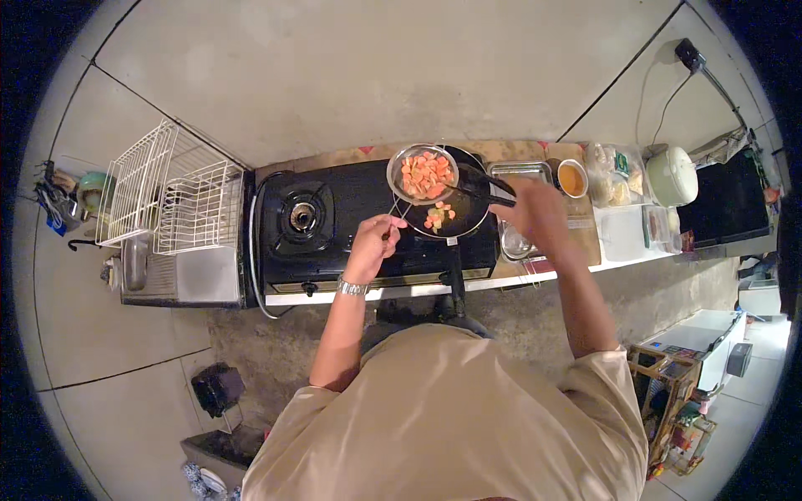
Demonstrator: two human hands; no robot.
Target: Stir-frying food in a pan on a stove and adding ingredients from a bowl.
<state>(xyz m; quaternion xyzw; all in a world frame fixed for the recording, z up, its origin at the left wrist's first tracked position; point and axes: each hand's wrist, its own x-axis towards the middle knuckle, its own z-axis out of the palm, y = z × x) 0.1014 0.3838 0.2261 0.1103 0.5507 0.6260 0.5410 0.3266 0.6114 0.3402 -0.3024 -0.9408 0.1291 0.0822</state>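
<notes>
Head view: strainer (393, 169) and black utensil (478, 186) in hands (373, 247) over pan (469, 217).

Readable text: none | green label (621, 164) at the clear plastic container (599, 185), right part of worktop (616, 232): print too small to tell | white patch (453, 241) beside pan (469, 220) handle (456, 271): nothing legible
</notes>
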